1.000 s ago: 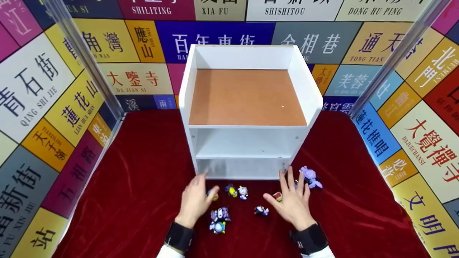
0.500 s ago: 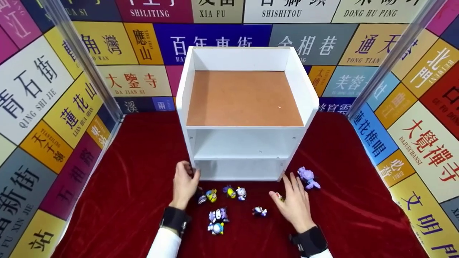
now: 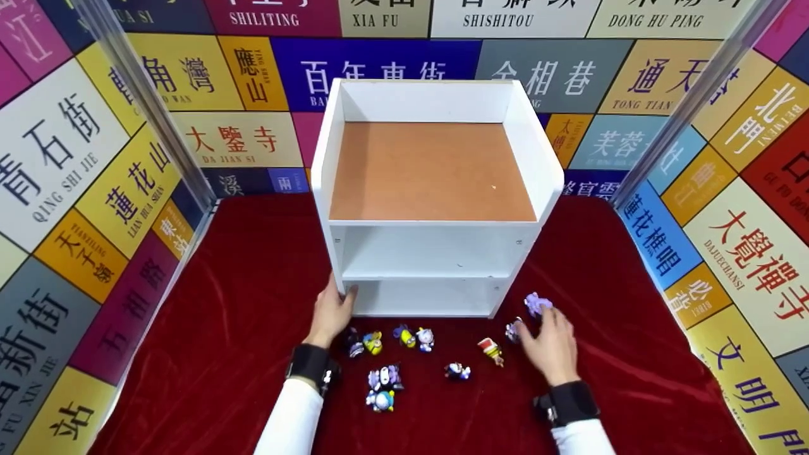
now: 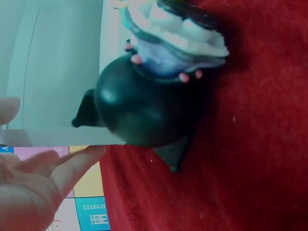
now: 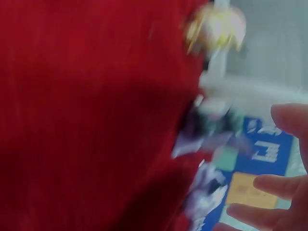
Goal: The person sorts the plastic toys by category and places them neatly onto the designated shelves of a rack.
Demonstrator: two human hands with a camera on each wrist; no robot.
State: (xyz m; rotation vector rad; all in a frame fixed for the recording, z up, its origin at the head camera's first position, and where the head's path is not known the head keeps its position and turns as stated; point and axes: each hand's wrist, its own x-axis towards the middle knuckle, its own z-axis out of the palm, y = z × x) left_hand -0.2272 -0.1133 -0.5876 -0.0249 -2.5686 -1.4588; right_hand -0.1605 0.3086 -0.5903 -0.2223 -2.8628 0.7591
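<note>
Left hand: The left hand (image 3: 330, 316) is at the low front left corner of the shelf (image 3: 436, 170). It grips the shelf's side wall, with the thumb on the inner side and the fingers on the outer side.
Right hand: The right hand (image 3: 555, 346) is wide open, fingers spread, with nothing in its hold. It is over the cloth, close to the purple toy (image 3: 536, 303) and the small toy (image 3: 512, 330). I cannot tell if it touches them.
Shelf: It stands up in the middle, white with a brown top, and has two open spaces under the top.
By the left hand: The dark toy (image 4: 144, 101) has a round black body and a white top. It is near the shelf's front edge, just beside the yellow toy (image 3: 373, 343).
In front of the shelf: The minion (image 3: 405, 337) and the white toy (image 3: 425, 339) are side by side.
Nearer the person: The bunny (image 3: 384, 377) is just above the blue toy (image 3: 380, 400). The black and white toy (image 3: 457, 371) is on its own.
Right side: The red and yellow toy (image 3: 490, 351) lies left of the small toy.
Under it all: The red cloth (image 3: 253, 272).
Around: The walls (image 3: 234, 139) are full of bright signs.
</note>
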